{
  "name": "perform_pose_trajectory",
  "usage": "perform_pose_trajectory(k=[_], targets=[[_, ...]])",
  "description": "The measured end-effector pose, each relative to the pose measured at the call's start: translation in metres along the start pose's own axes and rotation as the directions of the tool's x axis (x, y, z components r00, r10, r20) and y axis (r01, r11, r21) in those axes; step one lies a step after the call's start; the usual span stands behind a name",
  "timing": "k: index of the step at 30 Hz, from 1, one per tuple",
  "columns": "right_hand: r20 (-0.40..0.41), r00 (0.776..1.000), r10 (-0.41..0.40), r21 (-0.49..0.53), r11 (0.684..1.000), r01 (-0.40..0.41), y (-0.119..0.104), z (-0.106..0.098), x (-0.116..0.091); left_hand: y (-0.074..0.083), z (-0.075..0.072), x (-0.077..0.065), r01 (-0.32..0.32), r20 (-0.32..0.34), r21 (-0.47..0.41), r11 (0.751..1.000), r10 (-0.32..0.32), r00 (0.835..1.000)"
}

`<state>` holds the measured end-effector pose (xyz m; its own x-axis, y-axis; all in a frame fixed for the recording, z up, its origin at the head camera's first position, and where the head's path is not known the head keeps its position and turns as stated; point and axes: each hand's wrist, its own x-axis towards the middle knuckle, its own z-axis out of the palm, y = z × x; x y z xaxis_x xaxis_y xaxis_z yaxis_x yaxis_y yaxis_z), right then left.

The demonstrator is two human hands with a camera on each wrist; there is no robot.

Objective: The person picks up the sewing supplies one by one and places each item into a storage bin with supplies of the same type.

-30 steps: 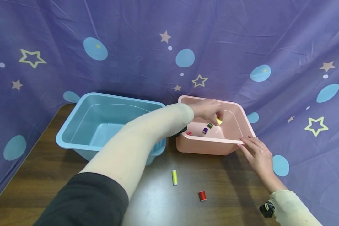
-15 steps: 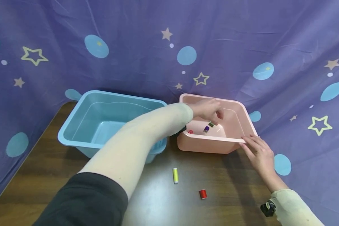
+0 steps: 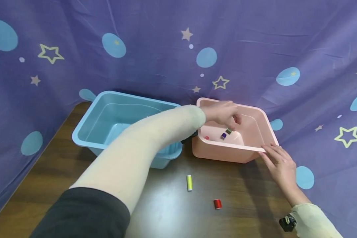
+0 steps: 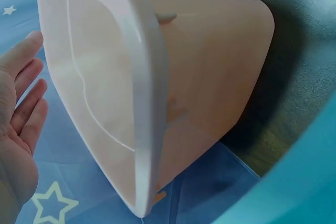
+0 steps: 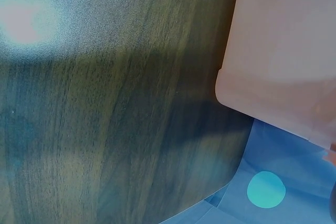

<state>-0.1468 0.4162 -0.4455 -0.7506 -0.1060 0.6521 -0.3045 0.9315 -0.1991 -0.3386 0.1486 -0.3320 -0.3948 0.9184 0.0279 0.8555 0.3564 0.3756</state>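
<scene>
In the head view, my left hand (image 3: 224,113) hangs inside the pink plastic basin (image 3: 223,152), over its floor. The left wrist view shows the same hand (image 4: 18,124) with loosely bent fingers and nothing seen between them. Below it on the basin floor lie a green thread spool (image 3: 228,131), a purple spool (image 3: 223,136) and a small red piece (image 3: 206,137) partly hidden by the front rim. At the basin's front right corner my right hand (image 3: 282,167) holds the rim, fingers over it and thumb on the outside.
A blue plastic basin (image 3: 98,145) stands left of the pink one, partly covered by my left arm. On the wooden table (image 3: 166,211) in front lie a yellow thread spool (image 3: 189,183) and a red spool (image 3: 217,204). A purple star-patterned cloth (image 3: 154,53) hangs behind.
A yellow item pinched in my left hand one second ago has left the fingers and is out of sight. The whole scene shifts slightly rightward in view; my right hand stays on the rim.
</scene>
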Motion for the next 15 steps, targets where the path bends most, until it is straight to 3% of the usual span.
perform_pose_trajectory(k=[6, 15], targets=[[0.008, 1.0, 0.009, 0.005, 1.0, -0.009, -0.001, -0.001, -0.001, 0.008, -0.01, -0.008, 0.012, -0.002, 0.096, 0.995, -0.012, 1.0], [0.013, 1.0, 0.018, 0.002, 1.0, -0.018, -0.003, -0.001, -0.001, 0.018, -0.022, -0.035, 0.019, 0.025, 0.089, 0.996, -0.021, 0.999]])
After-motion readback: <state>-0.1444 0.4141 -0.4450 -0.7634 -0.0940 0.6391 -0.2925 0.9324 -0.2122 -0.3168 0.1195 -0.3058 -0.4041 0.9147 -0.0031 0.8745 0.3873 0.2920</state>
